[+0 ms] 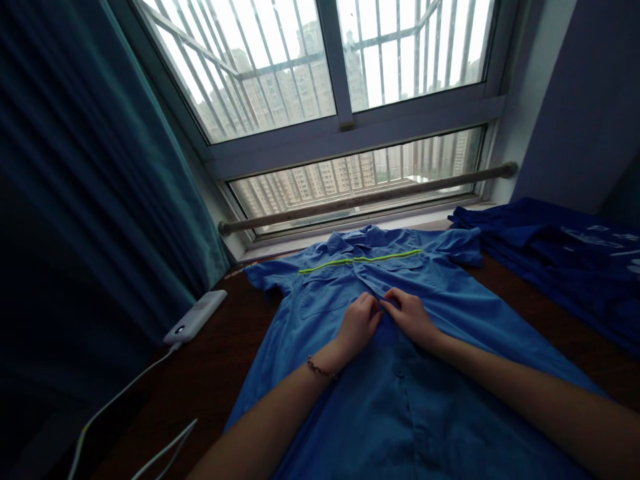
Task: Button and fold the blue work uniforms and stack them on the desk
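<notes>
A blue short-sleeved shirt [320,360] lies spread out front side up, its collar toward the window and a yellow-green stripe across the chest. Both hands meet at its front placket, just below the chest. My left hand [359,321] is closed in a pinch on the placket edge, with a beaded bracelet on the wrist. Close beside it, my right hand [411,319] pinches the other side of the placket. Whether a button sits between the fingertips is hidden. Farther down the placket a button [399,370] shows.
A dark brown wooden surface [225,353] bears the shirt. On the left are a white power bank [196,317] with a white cable [133,387] and a blue curtain [165,173]. Darker blue clothing [565,260] lies at right. A rail [370,198] crosses the window.
</notes>
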Demonstrator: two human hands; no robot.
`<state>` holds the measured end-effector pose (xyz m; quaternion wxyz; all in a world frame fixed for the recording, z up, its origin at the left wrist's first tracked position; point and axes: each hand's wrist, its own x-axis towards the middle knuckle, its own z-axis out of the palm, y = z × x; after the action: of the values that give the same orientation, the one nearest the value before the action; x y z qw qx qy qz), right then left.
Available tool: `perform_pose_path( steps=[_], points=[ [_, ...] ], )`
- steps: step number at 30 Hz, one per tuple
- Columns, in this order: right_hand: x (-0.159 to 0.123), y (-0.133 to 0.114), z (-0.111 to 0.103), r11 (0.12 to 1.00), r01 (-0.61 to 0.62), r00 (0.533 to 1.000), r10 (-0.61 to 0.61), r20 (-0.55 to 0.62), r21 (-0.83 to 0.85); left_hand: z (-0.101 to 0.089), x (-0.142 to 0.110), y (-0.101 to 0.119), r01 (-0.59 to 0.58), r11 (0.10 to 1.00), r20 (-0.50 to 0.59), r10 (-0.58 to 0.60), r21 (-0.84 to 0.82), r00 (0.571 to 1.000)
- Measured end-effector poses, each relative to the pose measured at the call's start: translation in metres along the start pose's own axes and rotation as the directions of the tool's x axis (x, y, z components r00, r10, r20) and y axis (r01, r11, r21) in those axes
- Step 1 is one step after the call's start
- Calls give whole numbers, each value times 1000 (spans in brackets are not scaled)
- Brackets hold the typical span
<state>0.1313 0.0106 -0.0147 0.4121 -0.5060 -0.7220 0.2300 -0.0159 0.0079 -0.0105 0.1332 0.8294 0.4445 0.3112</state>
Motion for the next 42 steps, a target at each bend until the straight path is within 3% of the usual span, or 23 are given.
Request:
perform_pose_path(
  steps=[3,7,10,14,16,18,20,23,27,32,37,42],
  points=[
    [1,-1,-1,980,-62,998,67,-17,189,-2,-1,4,-48,998,-22,47,-50,999],
    [2,2,-1,931,-142,988,154,-8,337,-3,0,2,102,976,-2,-104,-191,995],
    [3,6,0,881,-176,982,190,13,439,-2,1,0,228,904,69,-218,-363,974],
    [7,11,-1,821,-214,975,216,58,530,-1,2,1,220,887,-16,-247,-406,969],
    [10,11,-3,780,-246,967,239,89,576,-1,1,3,245,869,2,-270,-431,963],
    [12,9,-6,735,-286,956,259,135,615,-1,1,5,316,789,97,-314,-527,944],
    [13,6,-8,709,-315,948,258,184,631,-1,1,6,395,652,213,-344,-647,915],
    [12,3,-9,704,-354,935,248,254,616,-1,2,3,464,470,330,-341,-751,880],
    [8,4,-6,772,-302,951,206,229,560,0,3,-5,489,360,389,-318,-794,865],
    [2,0,-6,923,-145,989,122,86,357,-1,4,-9,490,307,393,-327,-816,859],
    [0,-4,-6,984,7,1000,-10,14,179,-5,6,-5,501,202,415,-352,-841,839],
    [0,-3,-2,992,34,999,-37,26,117,0,6,-4,468,267,341,-408,-842,847]
  ],
)
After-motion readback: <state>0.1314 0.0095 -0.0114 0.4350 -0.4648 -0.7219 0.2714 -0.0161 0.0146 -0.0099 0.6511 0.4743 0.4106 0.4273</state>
